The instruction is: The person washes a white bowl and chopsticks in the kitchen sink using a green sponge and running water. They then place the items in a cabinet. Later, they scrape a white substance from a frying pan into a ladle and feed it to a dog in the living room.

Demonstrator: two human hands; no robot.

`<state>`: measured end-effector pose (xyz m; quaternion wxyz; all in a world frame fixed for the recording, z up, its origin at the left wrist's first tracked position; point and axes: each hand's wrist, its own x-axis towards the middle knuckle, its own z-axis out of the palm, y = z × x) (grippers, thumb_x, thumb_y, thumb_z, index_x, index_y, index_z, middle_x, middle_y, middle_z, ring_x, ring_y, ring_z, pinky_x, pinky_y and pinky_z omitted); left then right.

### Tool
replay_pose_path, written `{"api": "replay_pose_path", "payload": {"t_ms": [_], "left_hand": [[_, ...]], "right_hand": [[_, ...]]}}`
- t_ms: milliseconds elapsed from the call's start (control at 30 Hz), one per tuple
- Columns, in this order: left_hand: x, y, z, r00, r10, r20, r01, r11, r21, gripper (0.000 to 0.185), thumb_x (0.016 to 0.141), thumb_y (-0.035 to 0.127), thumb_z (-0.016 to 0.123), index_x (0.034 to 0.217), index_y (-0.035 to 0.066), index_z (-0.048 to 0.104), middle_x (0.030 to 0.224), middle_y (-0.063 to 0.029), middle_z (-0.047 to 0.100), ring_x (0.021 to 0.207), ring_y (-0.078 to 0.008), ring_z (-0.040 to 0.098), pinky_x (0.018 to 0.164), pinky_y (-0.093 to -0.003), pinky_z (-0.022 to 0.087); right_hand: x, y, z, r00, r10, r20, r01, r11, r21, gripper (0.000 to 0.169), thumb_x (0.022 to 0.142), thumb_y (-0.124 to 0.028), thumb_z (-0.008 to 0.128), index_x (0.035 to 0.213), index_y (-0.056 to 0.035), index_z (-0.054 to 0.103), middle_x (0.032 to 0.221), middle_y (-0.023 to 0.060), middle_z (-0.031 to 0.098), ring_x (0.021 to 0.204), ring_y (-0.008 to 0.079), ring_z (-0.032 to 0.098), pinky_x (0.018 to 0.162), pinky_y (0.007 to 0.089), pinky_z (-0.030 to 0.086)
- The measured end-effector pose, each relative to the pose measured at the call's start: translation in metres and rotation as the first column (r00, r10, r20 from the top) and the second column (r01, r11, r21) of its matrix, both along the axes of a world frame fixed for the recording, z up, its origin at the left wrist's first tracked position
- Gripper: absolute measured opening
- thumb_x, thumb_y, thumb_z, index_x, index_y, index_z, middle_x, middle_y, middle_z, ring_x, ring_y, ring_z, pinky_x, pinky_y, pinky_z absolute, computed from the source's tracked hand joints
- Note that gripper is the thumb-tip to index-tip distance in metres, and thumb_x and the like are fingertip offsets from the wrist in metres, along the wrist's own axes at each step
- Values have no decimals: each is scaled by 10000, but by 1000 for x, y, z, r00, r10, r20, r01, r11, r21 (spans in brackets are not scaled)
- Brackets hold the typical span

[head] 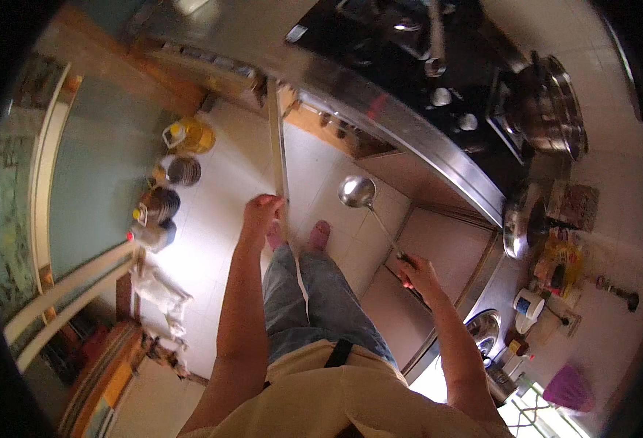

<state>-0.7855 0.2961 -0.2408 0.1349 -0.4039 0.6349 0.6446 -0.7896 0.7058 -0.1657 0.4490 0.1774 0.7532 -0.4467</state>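
Note:
My right hand (418, 276) grips the dark handle end of a metal ladle (357, 191). The ladle's round bowl hangs over the tiled floor, in front of the lower cabinets. On the left, my left hand (263, 219) has its fingers curled at the edge of an open cabinet door (277, 148), seen nearly edge-on from above. Behind the door, part of the cabinet's inside (327, 121) shows with a few small things, too blurred to name.
A black gas stove (458, 131) with a steel pot (554, 109) is ahead right. A wok-like metal pan (518, 222) rests on the counter near a sink (485, 328). Several bottles, one of yellow oil (198, 135), stand on the floor at left. Pink slippers (319, 234) are below.

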Motion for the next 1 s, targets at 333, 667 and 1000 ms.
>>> {"api": "replay_pose_path", "payload": {"t_ms": [333, 667, 1000], "left_hand": [[22, -26, 35, 997, -46, 54, 66, 329, -942, 669, 784, 215, 667, 1373, 30, 407, 1305, -202, 458, 1210, -373, 426, 995, -480, 296], [25, -12, -20, 998, -11, 64, 64, 29, -998, 691, 821, 304, 549, 1441, 44, 386, 1478, -235, 312, 1338, -404, 297, 1033, -515, 237], [34, -21, -32, 992, -35, 123, 117, -151, -982, 581, 893, 381, 501, 1364, 42, 498, 1419, -213, 419, 1255, -364, 418, 979, -456, 297]], "right_hand": [[-7, -156, -61, 709, -450, 544, 701, 536, -471, 270, 969, -199, 507, 1197, -54, 500, 888, 43, 549, 751, 148, 535, 665, 273, 439], [-102, -234, -150, 810, -528, 257, 492, 371, -788, 294, 973, -285, 534, 1166, -63, 522, 1116, 31, 592, 946, 193, 563, 851, 337, 478], [-326, -225, -261, 595, -771, 226, 541, 176, -822, 230, 997, -182, 482, 1078, 25, 542, 1067, 181, 623, 939, 267, 607, 767, 325, 566]]}}
